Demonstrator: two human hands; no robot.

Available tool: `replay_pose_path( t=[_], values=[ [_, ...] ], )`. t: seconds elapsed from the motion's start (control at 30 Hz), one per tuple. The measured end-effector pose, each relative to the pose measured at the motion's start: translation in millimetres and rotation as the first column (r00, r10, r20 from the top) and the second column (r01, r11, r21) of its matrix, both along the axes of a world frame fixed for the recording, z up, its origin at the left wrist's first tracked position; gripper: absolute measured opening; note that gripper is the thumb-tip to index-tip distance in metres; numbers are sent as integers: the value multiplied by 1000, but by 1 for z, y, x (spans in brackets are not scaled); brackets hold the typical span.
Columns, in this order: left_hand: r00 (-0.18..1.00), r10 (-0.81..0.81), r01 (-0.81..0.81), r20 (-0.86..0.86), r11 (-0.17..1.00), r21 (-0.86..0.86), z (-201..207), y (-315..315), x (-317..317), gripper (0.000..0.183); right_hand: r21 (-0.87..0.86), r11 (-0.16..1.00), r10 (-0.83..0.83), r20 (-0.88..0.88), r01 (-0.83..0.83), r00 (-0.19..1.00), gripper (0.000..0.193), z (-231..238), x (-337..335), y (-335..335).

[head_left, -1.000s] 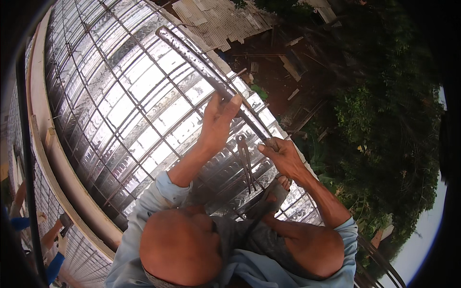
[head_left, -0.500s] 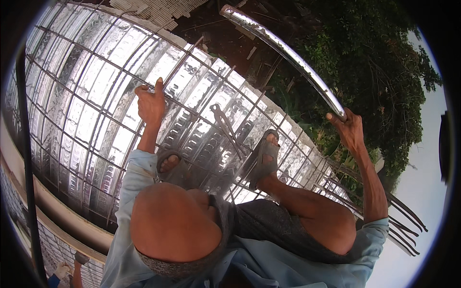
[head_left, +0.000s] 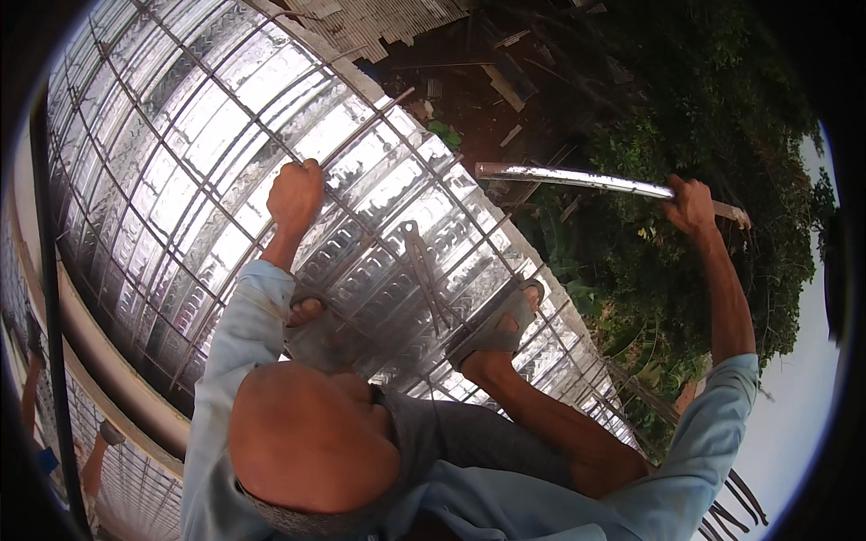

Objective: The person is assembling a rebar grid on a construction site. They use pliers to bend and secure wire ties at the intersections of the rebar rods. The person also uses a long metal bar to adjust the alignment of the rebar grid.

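Note:
My right hand point(head_left: 691, 207), raised on the right beyond the deck edge, is closed around a long silvery metal bar point(head_left: 577, 177). Most of the bar points left from the fist, and a shorter brownish end sticks out to the right. My left hand point(head_left: 296, 194) is closed in a fist at a crossing of the rebar mesh point(head_left: 370, 122), seemingly gripping a thin rebar; the fingers' undersides are hidden. Long-handled pincers point(head_left: 422, 275) lie on the shiny corrugated metal deck point(head_left: 338, 133) between my sandalled feet point(head_left: 501, 329).
The concrete deck edge point(head_left: 532, 248) runs diagonally, with a drop to ground and trees point(head_left: 695, 108) beyond. Bent rebar ends point(head_left: 740, 505) stick out at lower right. A dark upright pole point(head_left: 56, 316) stands left. Another person's arm point(head_left: 95, 460) shows at lower left.
The bar has swung from a steep slant to nearly level, and my right hand now grips it farther from its end. My left hand's thumb and finger have closed into a fist.

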State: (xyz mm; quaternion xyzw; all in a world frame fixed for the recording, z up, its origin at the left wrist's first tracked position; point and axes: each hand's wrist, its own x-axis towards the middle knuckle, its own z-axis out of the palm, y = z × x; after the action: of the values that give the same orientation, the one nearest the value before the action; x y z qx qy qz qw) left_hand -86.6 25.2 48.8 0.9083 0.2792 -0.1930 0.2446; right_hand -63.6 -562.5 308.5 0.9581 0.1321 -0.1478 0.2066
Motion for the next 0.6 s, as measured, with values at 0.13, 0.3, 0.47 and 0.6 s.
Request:
replay_pose_path(
  t=[0.13,0.3,0.47,0.6],
  values=[
    [999,37,-37,-2,993,112,-6,-5,0,53,1,993,116,-67,-116,991,33,-44,65,-29],
    [1000,25,-26,11,983,180,-12,-9,1,55,68,967,248,-41,-245,968,33,-90,122,-22],
    [1000,24,-25,11,982,187,-16,-8,1,54,98,958,278,-73,-270,958,31,-113,154,-37],
    [1000,15,-18,18,986,167,-15,-9,0,55,188,929,329,-27,-318,944,32,-123,173,-38]
  ],
)
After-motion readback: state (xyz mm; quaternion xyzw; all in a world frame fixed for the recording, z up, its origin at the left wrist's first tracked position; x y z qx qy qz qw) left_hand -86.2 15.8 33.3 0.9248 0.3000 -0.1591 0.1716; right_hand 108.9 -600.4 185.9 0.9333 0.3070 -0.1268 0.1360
